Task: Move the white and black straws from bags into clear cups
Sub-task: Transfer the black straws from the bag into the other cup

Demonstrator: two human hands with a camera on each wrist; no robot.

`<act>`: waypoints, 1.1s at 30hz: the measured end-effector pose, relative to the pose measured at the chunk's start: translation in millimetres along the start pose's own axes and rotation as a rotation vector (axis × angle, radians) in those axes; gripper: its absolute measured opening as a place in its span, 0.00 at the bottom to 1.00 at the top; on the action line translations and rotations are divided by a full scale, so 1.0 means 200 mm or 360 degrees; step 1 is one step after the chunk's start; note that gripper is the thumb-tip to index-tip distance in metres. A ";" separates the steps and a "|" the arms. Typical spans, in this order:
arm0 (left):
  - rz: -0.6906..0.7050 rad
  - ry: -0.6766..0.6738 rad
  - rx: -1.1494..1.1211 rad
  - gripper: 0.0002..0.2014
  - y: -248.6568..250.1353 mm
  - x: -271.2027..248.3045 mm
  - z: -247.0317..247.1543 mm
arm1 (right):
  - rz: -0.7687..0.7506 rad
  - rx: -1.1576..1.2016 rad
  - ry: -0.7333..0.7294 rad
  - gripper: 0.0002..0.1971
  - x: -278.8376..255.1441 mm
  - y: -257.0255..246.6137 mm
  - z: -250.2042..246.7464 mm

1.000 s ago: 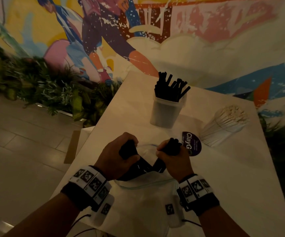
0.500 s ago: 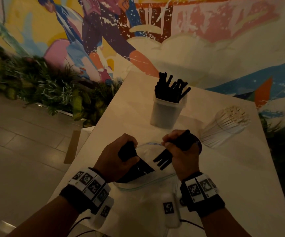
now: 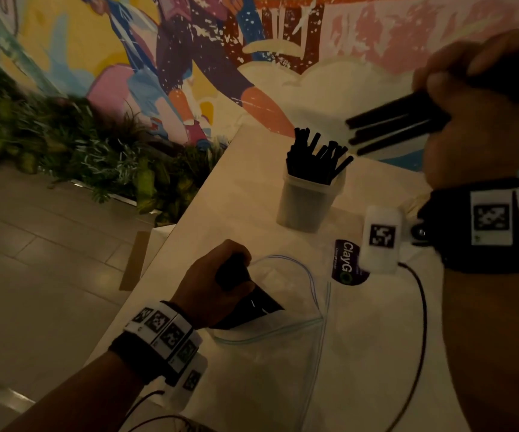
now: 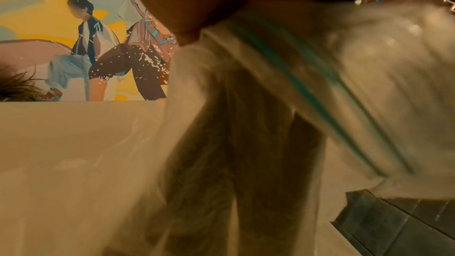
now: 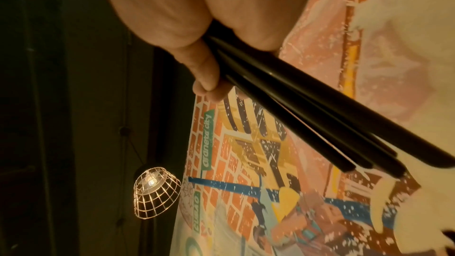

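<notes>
Black straws (image 3: pixel 395 126), fanned loosely, are gripped in the raised right hand (image 3: pixel 476 120) above the clear cup (image 3: pixel 309 202), while the bag (image 3: pixel 283 294) and its remaining straws are clutched by the left hand (image 3: pixel 211 283); splayed tips could be caught on the crowded cup.

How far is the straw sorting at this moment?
Partly done: the clear cup already holds many black straws. In hand: the right hand carries a bunch of black straws above it. Left: the left hand grips more through the bag.
</notes>
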State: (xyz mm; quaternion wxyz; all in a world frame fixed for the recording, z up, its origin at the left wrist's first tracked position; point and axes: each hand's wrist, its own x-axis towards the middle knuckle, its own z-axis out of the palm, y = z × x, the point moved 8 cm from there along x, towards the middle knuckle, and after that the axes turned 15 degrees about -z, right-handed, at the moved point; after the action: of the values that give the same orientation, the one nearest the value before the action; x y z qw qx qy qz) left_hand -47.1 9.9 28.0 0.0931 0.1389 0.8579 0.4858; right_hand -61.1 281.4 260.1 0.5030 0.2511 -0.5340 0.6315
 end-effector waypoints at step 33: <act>-0.0090 0.0032 -0.0037 0.17 -0.03 0.01 -0.01 | 0.0806 -0.1774 -0.0367 0.42 -0.38 0.85 -0.34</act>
State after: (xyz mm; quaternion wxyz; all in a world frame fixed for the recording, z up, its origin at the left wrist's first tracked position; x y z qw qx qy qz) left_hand -49.8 6.2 24.4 0.0997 0.1086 0.8567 0.4944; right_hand -172.1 328.4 102.1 0.3321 -0.1171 -0.8773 0.3263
